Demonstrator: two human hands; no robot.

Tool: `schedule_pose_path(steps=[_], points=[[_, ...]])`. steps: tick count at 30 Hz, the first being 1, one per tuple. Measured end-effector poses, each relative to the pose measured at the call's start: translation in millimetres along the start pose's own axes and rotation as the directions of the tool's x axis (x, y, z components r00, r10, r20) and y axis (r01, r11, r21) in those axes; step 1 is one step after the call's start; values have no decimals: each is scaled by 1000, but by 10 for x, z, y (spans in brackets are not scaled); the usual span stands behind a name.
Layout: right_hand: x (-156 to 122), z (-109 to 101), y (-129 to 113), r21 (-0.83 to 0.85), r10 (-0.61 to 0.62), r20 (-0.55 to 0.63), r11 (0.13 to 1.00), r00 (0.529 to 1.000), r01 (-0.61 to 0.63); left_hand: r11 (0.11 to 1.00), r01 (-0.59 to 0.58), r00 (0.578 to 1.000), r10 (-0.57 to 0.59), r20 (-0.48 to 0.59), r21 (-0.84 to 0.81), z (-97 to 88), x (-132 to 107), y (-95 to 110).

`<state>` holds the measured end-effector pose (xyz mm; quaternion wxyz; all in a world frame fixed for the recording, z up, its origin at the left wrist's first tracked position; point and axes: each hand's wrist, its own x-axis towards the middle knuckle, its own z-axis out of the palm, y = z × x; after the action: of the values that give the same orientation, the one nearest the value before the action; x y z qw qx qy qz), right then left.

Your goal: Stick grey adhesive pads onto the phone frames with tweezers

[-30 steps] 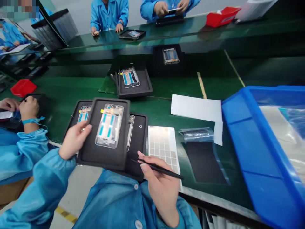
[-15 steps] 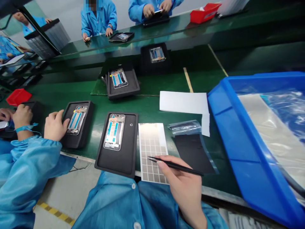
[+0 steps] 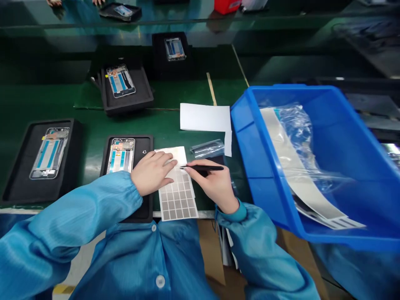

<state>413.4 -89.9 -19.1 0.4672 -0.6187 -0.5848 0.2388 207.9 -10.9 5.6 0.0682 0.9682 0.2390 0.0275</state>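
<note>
My left hand [image 3: 153, 173] lies palm down with its fingers stretched over the upper part of a sheet of grey square stickers [image 3: 176, 200]. Between the thumb and fingers of my right hand [image 3: 215, 183] is a pair of black tweezers [image 3: 208, 168], its tips pointing left at the sheet's upper part. Whether a sticker sits at the tips is too small to tell. Left of the sheet, a black tray [image 3: 142, 210] holds an opened phone frame [image 3: 121, 152] with blue strips. My left hand and sleeve cover part of both.
Another black tray [image 3: 15, 183] with a phone frame stands at the left. Two more phone trays [image 3: 142, 89] [image 3: 158, 46] sit farther back. White paper [image 3: 204, 116] and clear film [image 3: 208, 148] lie behind my right hand. A blue bin [image 3: 259, 196] with plastic-wrapped sheets stands at the right.
My left hand has moved right from the left tray onto the sticker sheet. My right hand with the tweezers has moved up along the sheet. The view has turned right and down.
</note>
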Motion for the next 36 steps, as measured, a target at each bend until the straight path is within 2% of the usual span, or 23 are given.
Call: schedule_pose_path(steps=[7,15,30,33,36], points=[[-1,-37,131,-24,5,13,1000,1000,-4,1000,-14,1000,14,-3,12,24,7,-17],[-23,-53,164,48,55,74,997,996,-59,999,-4,1000,4,-8,37,26,20,8],[-30,-45,144,74,76,41,994,996,-79,1000,-10,1000,10,-10,25,49,25,-3],[-37,-89,72,100,91,-12,991,996,-89,999,-4,1000,3,-16,-33,34,5,-26],[-50,-132,-77,175,84,-55,982,995,-74,974,-3,999,-9,-50,-225,-86,-54,-60]])
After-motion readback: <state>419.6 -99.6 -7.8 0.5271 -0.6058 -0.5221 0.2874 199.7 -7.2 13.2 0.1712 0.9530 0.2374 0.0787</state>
